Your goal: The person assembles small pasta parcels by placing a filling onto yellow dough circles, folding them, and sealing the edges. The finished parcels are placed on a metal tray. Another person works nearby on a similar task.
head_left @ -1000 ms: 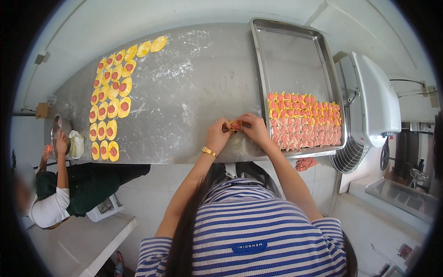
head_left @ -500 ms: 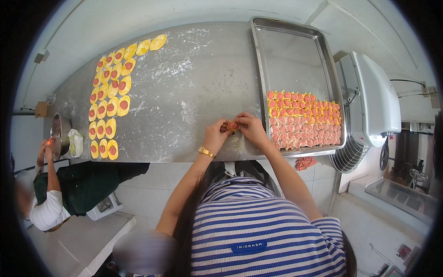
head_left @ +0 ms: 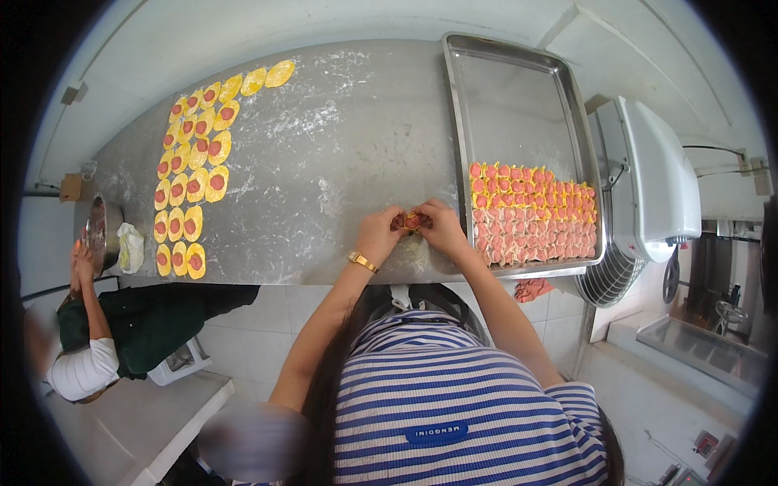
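Note:
Close to the table's near edge, my left hand (head_left: 378, 236) and my right hand (head_left: 444, 230) meet around one small dumpling (head_left: 412, 220). It has a thin yellow wrapper and pink meat filling; fingertips pinch it from both sides and hide much of it. To the right, a deep metal tray (head_left: 456, 105) holds many finished dumplings (head_left: 531, 198) in tight rows, some in yellow wrappers and others in paler ones. On the left lie rows of flat yellow wrappers (head_left: 216, 184), most with a lump of pink filling. A few at the far end are bare.
The steel table (head_left: 324, 178) is dusted with flour. At its left end stand a metal bowl (head_left: 110, 239) and a crumpled pale bag (head_left: 130, 248), beside a co-worker's hands (head_left: 82, 263). A white machine (head_left: 652, 178) stands beyond the tray. A reddish cloth (head_left: 532, 289) hangs below it.
My fingers have shifted slightly around the dumpling, covering more of its filling. The co-worker's hands have moved down and closer together by the bowl.

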A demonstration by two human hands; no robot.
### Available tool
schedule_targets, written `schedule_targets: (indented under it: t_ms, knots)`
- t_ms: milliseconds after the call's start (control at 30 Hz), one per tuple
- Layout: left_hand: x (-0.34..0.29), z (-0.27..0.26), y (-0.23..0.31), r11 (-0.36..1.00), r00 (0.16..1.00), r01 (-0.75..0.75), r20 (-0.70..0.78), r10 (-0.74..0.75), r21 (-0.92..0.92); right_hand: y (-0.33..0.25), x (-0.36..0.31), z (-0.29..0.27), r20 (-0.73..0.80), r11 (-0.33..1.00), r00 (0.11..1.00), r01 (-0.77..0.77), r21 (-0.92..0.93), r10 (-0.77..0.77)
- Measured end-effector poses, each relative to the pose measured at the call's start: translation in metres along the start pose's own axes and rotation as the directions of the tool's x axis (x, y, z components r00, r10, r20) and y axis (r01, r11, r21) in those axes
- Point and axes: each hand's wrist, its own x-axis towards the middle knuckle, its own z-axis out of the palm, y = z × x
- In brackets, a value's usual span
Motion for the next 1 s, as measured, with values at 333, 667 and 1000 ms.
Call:
schedule_targets:
  t_ms: [333, 667, 1000]
  knots:
    - [-0.004, 0.005, 0.002, 0.998, 0.998, 0.056, -0.015, -0.056, 0.024, -0.01, 0.0, 0.001, -0.021, 0.984, 0.989, 0.144, -0.103, -0.147]
    - [0.0, 0.004, -0.003, 0.997, 0.998, -0.067, -0.011, 0.068, 0.048, -0.006, -0.008, 0.001, -0.034, 0.99, 0.997, 0.066, -0.124, -0.07]
    - [0.003, 0.007, 0.003, 0.999, 0.999, 0.039, 0.004, -0.039, 0.028, -0.01, -0.003, -0.001, -0.059, 0.988, 0.993, 0.098, -0.116, -0.106]
